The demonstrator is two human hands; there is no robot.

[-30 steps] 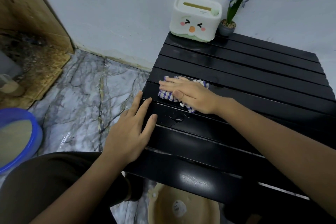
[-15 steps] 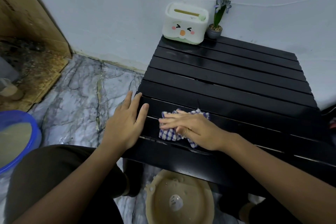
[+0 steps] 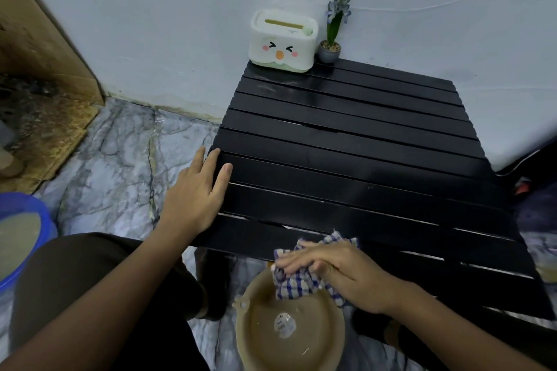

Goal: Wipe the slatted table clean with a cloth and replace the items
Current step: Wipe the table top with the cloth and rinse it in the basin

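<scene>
Sliding off the counter's (image 3: 346, 178) near edge at 6 o'clock, the right hand (image 3: 340, 274) is now clutching the checked cloth (image 3: 297, 283) over a tan basin (image 3: 241, 337), suggesting a rinse, while the left hand (image 3: 196, 196) is resting flat, fingers spread, at 9 o'clock.

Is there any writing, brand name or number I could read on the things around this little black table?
Nothing here can be read.
Tissue box: a tiny dark mark on its lid, too small to read; its front bears a drawn cartoon face, no words.
Tan basin: a round white sticker inside, its print blurred.
Checked cloth, flower pot: no text visible.
</scene>
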